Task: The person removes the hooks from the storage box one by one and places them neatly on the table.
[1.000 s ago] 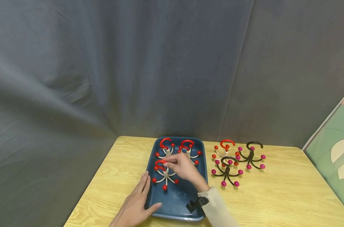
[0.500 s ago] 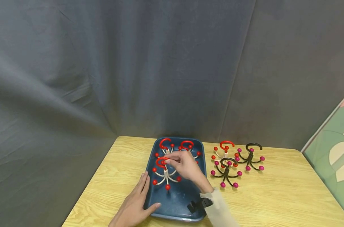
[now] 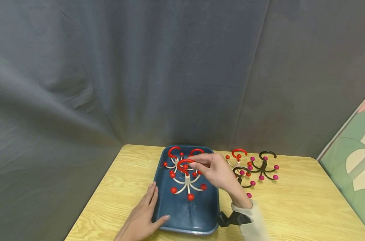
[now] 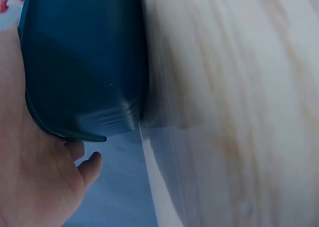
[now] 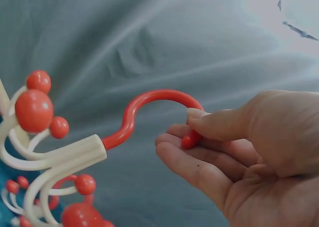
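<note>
- Counter [image 3: 305,197]: yellowish wood-grain top, rounded at its back corners; in the left wrist view its grain shows as brown streaks on a paler surface.
- Grey fabric drape [image 3: 182,73]: hangs behind the counter, filling the space above its back edge.
- Vertical seam [image 3: 251,77]: runs down the drape, behind the counter's right half.
- Soft diagonal folds [image 3: 34,87]: crease the drape to the counter's left.
- Patterned panel [image 3: 358,147]: stands along the counter's right side, with green leaf shapes, cream and pink.
- Pale edge strip [image 3: 339,134]: borders that panel, slanting up from the counter's back right corner.
- Light: soft on the counter.
</note>
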A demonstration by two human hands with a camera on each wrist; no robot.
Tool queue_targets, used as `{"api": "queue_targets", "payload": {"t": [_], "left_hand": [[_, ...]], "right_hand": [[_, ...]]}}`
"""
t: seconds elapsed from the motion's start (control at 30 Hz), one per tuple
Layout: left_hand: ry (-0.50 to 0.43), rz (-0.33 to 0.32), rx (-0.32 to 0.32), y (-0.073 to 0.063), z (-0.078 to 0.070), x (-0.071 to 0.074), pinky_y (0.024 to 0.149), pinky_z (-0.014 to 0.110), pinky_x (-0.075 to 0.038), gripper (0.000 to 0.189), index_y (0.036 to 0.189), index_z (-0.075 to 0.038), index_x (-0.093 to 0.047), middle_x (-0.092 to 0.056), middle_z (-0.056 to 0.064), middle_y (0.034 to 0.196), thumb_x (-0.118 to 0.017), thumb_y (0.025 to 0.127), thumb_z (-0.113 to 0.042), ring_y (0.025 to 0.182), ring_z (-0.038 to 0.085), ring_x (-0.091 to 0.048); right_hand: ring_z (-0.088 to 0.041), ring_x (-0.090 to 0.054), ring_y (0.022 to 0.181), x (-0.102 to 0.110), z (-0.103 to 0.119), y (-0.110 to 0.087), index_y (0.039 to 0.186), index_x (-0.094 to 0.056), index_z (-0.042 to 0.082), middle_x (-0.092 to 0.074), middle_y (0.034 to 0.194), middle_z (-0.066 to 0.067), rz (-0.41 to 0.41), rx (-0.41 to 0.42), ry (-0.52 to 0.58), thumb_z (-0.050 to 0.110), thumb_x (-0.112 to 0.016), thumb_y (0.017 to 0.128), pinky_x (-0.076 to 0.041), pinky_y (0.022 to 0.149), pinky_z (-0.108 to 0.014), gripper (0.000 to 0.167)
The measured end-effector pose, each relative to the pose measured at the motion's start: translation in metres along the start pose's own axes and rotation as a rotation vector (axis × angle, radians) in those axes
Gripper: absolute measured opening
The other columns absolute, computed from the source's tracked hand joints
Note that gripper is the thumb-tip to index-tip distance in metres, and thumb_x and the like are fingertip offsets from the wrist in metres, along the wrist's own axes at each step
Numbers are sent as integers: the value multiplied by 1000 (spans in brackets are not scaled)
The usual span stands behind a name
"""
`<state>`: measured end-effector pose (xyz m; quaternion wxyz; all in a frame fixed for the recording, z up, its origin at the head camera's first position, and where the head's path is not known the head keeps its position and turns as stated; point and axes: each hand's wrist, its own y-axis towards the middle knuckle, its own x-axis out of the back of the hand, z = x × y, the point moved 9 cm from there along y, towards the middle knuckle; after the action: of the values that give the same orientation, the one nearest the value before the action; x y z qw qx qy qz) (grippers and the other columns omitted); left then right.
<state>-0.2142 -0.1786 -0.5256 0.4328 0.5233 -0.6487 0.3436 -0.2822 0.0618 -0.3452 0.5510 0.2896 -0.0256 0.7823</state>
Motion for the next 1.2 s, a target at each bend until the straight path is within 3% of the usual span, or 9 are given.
{"api": "queue_targets", "payload": {"t": [0.07, 0.2, 0.33, 0.43, 0.6, 0.73, 0.87, 1.0, 1.2], "left_hand": [[-3, 5, -5, -1, -1, 0, 125, 53, -39, 111, 168, -8, -23, -8, 4, 180, -55, 91, -81, 166, 28, -17], [-2, 1, -10, -2, -2, -1, 125, 53, -39, 111, 168, -8, -23, -9, 5, 180, -56, 91, -81, 165, 29, -18], [3, 11, -4, -1, -3, -3, 125, 54, -38, 112, 168, -8, -22, -8, 4, 180, -55, 90, -82, 166, 29, -17], [-3, 15, -1, -1, -4, -5, 126, 54, -38, 113, 168, -7, -22, -8, 4, 180, -55, 90, -83, 166, 29, -17], [6, -11, -16, -1, -5, -4, 124, 54, -39, 112, 167, -6, -25, -11, 7, 179, -56, 90, -81, 165, 31, -20], [8, -25, -26, -1, -6, -4, 124, 53, -39, 111, 167, -6, -25, -11, 6, 180, -56, 91, -81, 165, 31, -20], [-4, -8, -17, -1, -6, -6, 125, 53, -39, 112, 168, -8, -23, -9, 5, 180, -55, 91, -82, 165, 29, -18], [-16, 26, 5, -1, -5, -8, 125, 54, -39, 113, 169, -9, -21, -7, 4, 180, -55, 90, -82, 166, 28, -16], [-22, 49, 26, 0, -5, -8, 124, 56, -39, 114, 169, -9, -21, -6, 4, 180, -54, 90, -84, 166, 29, -16]], "right_hand": [[-6, -71, 74, 15, 2, -7, 116, -82, 13, -83, 103, -5, -24, -15, -18, 16, -80, 93, -49, 57, -22, 23], [-3, -61, 60, 49, 7, -22, 115, -82, 15, -83, 98, -4, -73, -15, -75, 18, -80, 93, -39, 48, -22, 22], [-1, -58, 58, 84, 8, -36, 115, -82, 14, -83, 96, -3, -112, -14, -136, 20, -79, 95, -39, 45, -22, 22], [1, -63, 60, 107, 4, -47, 117, -81, 12, -83, 93, -1, -134, -3, -170, 18, -77, 96, -46, 46, -22, 22], [0, -59, 54, 140, -8, -66, 117, -80, 12, -81, 88, 15, -178, 18, -213, 13, -76, 97, -42, 43, -24, 20], [4, -71, 69, 164, -21, -80, 118, -79, 7, -80, 92, 24, -208, 12, -233, 8, -75, 97, -48, 55, -18, 22], [6, -75, 84, 187, -40, -96, 122, -78, 8, -81, 93, 20, -235, -76, -285, 14, -75, 98, -50, 68, -11, 25], [12, -71, 89, 206, -58, -110, 125, -77, 12, -81, 95, 21, -245, -166, -326, 21, -73, 100, -49, 71, -8, 27], [16, -69, 87, 221, -78, -124, 124, -77, 10, -79, 94, 27, -266, -169, -353, 19, -72, 101, -46, 70, -5, 26]]}}
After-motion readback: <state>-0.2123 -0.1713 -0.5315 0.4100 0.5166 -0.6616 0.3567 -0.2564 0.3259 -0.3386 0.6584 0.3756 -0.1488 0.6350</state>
